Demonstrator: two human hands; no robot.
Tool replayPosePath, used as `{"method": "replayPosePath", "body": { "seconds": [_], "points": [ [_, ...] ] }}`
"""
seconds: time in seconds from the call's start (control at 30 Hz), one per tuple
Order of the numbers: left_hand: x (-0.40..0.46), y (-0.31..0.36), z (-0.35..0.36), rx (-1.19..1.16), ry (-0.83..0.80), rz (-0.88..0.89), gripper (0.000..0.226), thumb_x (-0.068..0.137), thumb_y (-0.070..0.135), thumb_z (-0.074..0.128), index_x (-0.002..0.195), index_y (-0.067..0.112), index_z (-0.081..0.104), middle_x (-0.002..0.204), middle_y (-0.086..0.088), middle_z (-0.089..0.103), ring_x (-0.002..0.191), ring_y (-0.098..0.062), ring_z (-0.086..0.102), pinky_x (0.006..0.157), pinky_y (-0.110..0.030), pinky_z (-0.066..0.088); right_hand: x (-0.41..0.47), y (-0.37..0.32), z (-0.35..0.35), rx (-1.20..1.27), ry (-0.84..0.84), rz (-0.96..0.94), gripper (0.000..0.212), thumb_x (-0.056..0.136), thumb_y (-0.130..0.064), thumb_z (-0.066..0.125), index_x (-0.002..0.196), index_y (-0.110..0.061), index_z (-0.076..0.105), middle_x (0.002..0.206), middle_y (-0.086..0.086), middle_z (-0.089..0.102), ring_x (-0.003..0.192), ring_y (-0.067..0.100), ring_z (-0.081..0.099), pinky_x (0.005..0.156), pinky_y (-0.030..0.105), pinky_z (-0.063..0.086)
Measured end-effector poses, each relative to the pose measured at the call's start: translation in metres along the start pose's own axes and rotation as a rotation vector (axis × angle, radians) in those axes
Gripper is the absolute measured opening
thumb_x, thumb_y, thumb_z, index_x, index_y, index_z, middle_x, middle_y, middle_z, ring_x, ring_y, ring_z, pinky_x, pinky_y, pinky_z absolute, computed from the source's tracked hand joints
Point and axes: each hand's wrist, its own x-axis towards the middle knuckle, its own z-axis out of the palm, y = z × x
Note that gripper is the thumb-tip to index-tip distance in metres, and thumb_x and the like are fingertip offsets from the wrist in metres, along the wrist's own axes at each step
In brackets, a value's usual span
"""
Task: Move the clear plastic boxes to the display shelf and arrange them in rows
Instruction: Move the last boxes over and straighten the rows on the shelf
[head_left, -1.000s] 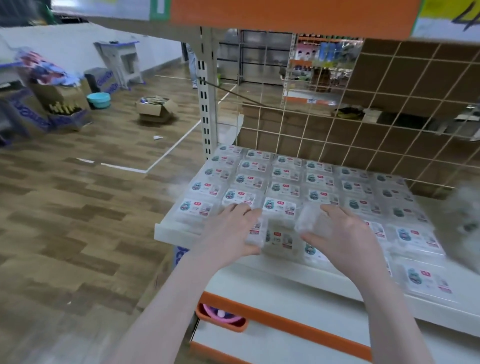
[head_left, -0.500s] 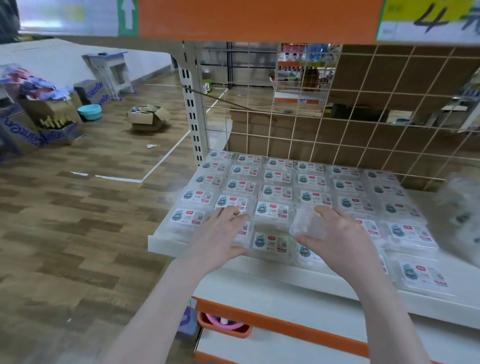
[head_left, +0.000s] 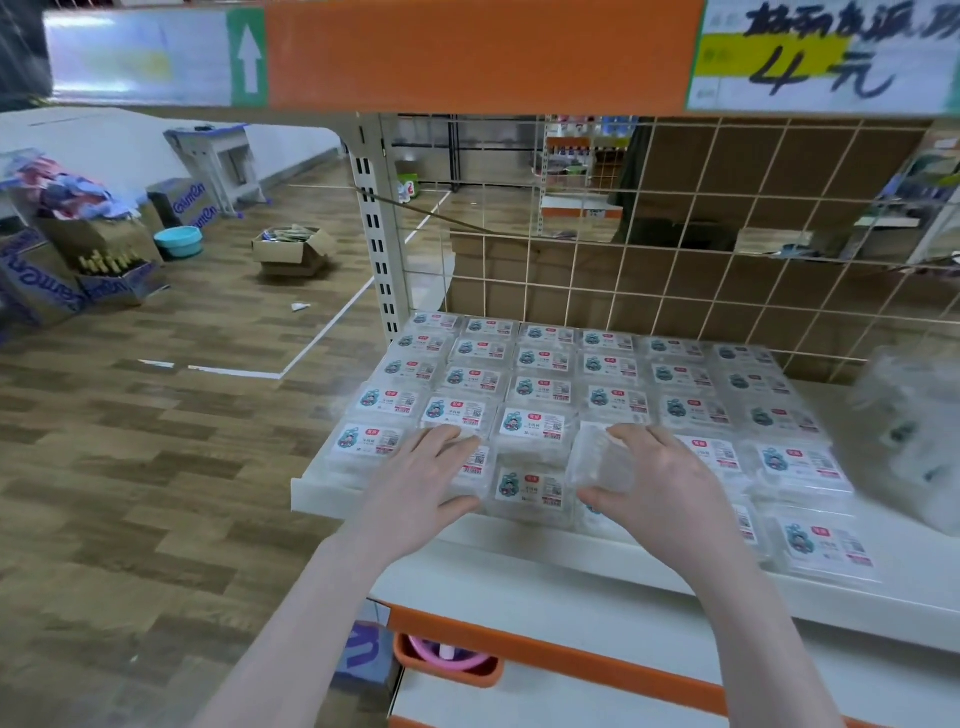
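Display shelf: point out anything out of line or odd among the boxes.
One clear box in the right hand is tipped up with no label showing, unlike the flat, label-up rows. The front-right box sits askew near the shelf edge.

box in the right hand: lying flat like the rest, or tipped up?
Tipped up. The right hand grips a clear box standing on edge, no label facing the camera, while the shelved boxes lie flat, labels up.
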Motion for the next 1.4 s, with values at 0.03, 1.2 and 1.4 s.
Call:
{"method": "replayPosePath", "body": {
  "seconds": [0.03,1.2,1.4],
  "points": [
    [-0.001,-0.002,0.001,0.006,0.004,0.008,0.058,0.083,0.053,0.049,0.125,0.015,0.057,0.123,-0.004,0.057,0.112,-0.025,0.055,0.088,-0.035,0.050,-0.001,-0.001,0.000,-0.001,-0.012,-0.004,0.062,0.080,-0.045,0.065,0.132,-0.019,0.044,0.128,0.001,0.050,0.116,0.019,0.047,0.094,0.027,0.035],
    [-0.025,-0.048,0.014,0.032,0.168,0.058,0.066,0.092,0.061,0.022,0.119,0.017,0.062,0.119,-0.003,0.065,0.109,-0.022,0.063,0.089,-0.041,0.050,0.004,-0.049,0.014,0.043,-0.121,0.025,0.062,0.080,-0.035,0.065,0.134,-0.025,0.038,0.130,0.001,0.042,0.112,0.022,0.049,0.087,0.030,0.041],
    [-0.020,-0.048,0.008,0.054,0.185,0.079,0.055,0.081,0.052,0.038,0.110,0.016,0.068,0.110,-0.002,0.069,0.098,-0.022,0.068,0.078,-0.038,0.054,0.011,-0.047,0.015,0.271,-0.032,0.037,0.061,0.075,-0.034,0.074,0.127,-0.026,0.044,0.112,-0.008,0.049,0.098,0.010,0.047,0.078,0.022,0.037]
  ]
}}
